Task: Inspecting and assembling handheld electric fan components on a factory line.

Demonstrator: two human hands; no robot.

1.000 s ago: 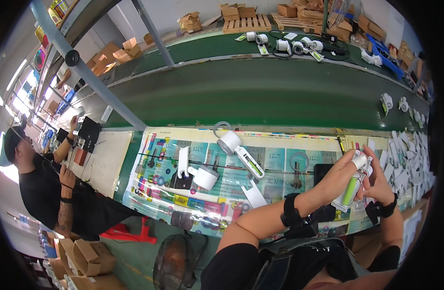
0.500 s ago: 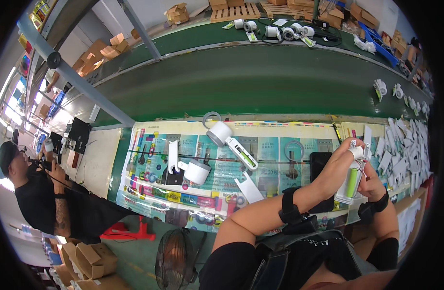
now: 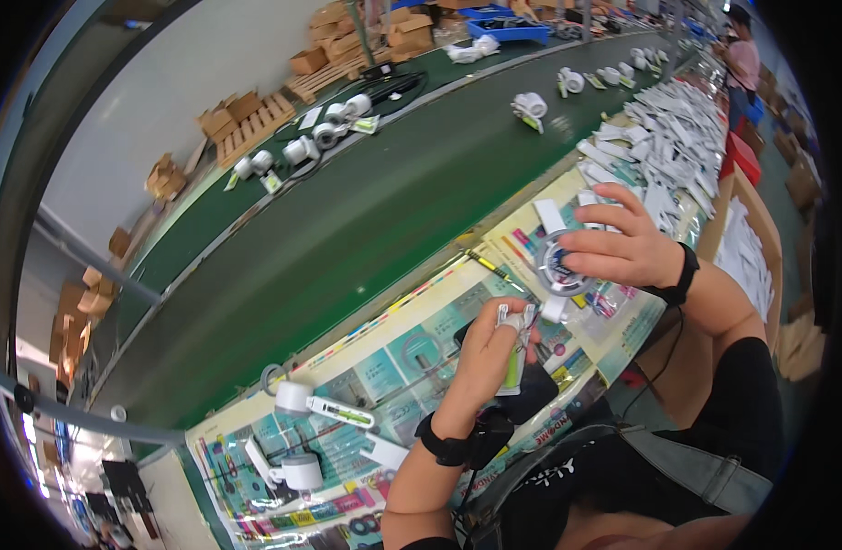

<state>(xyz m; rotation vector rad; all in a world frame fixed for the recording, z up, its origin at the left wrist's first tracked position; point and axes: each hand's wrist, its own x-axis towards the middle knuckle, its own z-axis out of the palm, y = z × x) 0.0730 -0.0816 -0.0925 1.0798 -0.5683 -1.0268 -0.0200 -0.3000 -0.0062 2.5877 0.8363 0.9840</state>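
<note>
My left hand (image 3: 483, 359) is closed around a slim white housing with a bright green battery (image 3: 512, 371) and thin wires at its top end. To its upper right, my right hand (image 3: 627, 240) grips a round white lamp head (image 3: 556, 268) by the rim, fingers bent over its edge. A short white tab (image 3: 555, 309) shows below the lamp head. Further left on the bench lie a white lamp (image 3: 294, 397) with a green-striped arm (image 3: 343, 412), another white lamp head (image 3: 302, 471) and a flat white arm cover (image 3: 384, 451).
Beyond the bench runs a green conveyor belt (image 3: 347, 257) carrying several white lamp assemblies (image 3: 531, 108). A large heap of white plastic parts (image 3: 668, 137) covers the bench's far right. A carton (image 3: 742, 238) of white parts stands beside it. A yellow-black pen (image 3: 490, 265) lies near the belt.
My view has turned right. My right hand has left the battery housing and moved to the heap's side, now holding a round lamp head. The left hand keeps the battery housing.
</note>
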